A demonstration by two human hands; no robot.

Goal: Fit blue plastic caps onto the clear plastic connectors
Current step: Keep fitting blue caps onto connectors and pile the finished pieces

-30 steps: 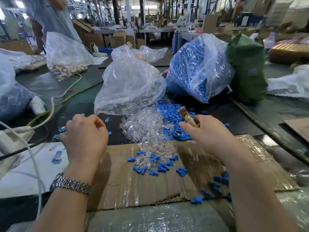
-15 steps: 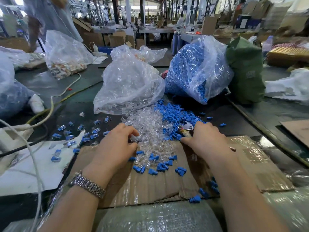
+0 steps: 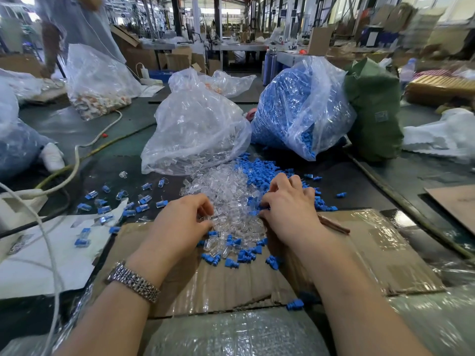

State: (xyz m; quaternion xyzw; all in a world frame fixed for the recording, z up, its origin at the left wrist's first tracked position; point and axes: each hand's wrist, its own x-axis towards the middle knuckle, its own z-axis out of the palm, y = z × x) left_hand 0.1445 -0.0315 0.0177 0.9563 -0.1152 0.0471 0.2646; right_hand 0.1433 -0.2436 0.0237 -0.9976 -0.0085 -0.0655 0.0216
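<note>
A heap of clear plastic connectors [image 3: 226, 191] spills from a clear bag [image 3: 195, 129] onto the dark table. Beside it on the right lies a heap of blue caps [image 3: 259, 168], and more blue caps [image 3: 244, 255] are scattered on the cardboard sheet [image 3: 231, 286]. My left hand [image 3: 180, 222] is at the near left edge of the clear heap, with its fingertips pinching a clear connector. My right hand [image 3: 290, 206] lies where the two heaps meet, fingers curled into the parts. It holds a brown-handled tool [image 3: 334, 225] whose end sticks out under the palm.
Several capped connectors [image 3: 133, 204] lie to the left on the table and on the white paper [image 3: 51, 253]. A bag of blue caps [image 3: 295, 106] and a green bag [image 3: 372, 111] stand behind. White cables [image 3: 77, 163] cross the left side. Another person stands at the far left.
My left hand has come in from the left, where capped connectors now lie, to the clear heap. My right hand has dropped into the heaps, and the tool's tip is now hidden.
</note>
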